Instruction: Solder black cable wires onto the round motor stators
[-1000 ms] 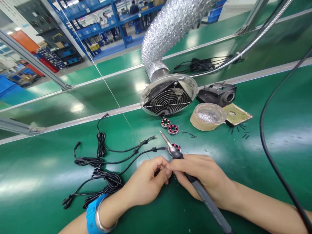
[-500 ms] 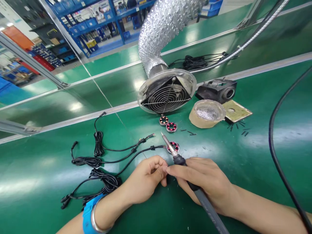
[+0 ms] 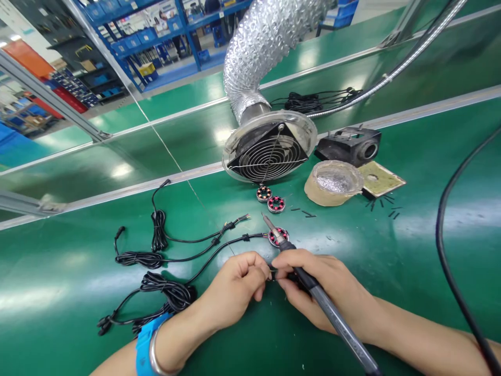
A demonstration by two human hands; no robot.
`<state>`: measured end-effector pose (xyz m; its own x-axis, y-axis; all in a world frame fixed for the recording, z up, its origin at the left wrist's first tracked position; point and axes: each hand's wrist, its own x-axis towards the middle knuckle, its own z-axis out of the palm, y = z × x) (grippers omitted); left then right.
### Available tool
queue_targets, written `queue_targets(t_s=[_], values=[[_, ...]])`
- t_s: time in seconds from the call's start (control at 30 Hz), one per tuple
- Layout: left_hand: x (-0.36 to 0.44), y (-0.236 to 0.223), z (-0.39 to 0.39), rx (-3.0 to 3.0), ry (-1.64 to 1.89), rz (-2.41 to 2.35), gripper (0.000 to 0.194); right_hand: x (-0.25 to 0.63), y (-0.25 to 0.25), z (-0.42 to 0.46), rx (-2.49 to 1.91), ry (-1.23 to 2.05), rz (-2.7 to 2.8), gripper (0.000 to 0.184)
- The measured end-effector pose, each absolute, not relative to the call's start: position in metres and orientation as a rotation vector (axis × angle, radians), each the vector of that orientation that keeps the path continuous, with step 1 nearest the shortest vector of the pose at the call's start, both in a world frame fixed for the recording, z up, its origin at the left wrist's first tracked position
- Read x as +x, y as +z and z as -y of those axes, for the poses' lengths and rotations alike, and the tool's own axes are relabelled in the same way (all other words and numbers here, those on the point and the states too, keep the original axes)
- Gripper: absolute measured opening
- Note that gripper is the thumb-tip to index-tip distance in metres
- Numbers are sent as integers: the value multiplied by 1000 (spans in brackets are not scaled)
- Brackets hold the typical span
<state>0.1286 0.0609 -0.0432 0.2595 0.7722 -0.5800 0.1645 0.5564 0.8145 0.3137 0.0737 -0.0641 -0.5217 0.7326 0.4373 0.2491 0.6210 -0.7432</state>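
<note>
My right hand [image 3: 329, 292] is closed around a soldering iron [image 3: 326, 303], whose tip points up and away from me. Beneath its metal shaft lies a ring-shaped coil [image 3: 282, 233] with red windings, joined to a black cable [image 3: 219, 249]. My left hand [image 3: 238, 287] is pinched shut on a thin solder wire [image 3: 169, 150] that slants down from the upper left. A short end of wire and a small dark piece show between the fingertips of both hands; what the dark piece is, I cannot tell. Two more ring coils [image 3: 276, 204] lie farther back.
Coiled black cables [image 3: 168, 290] lie to the left. A round fume extractor [image 3: 270, 151] with a foil duct [image 3: 254, 57] stands behind. To the right are a tan bowl [image 3: 332, 183], a black iron stand [image 3: 352, 146], a yellowish sponge tray [image 3: 381, 177] and short black tubes [image 3: 309, 214].
My right hand has drawn slightly back from my left fingertips, uncovering the bit of wire between them. The soldering iron has shifted a little toward me and to the right.
</note>
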Motion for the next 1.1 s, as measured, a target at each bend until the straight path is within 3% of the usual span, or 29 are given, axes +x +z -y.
queue_targets(t_s=[0.37, 0.57, 0.8, 1.1], values=[[129, -48, -61, 954, 513, -1326, 30, 310, -71, -75, -831, 605, 1989, 27], [129, -45, -61, 998, 505, -1329, 33, 329, -58, -73, -723, 560, 2003, 39], [130, -45, -60, 987, 494, -1332, 35, 349, -40, -65, -775, 755, 1969, 28], [130, -46, -60, 990, 497, -1322, 34, 344, -38, -67, -789, 769, 1971, 20]])
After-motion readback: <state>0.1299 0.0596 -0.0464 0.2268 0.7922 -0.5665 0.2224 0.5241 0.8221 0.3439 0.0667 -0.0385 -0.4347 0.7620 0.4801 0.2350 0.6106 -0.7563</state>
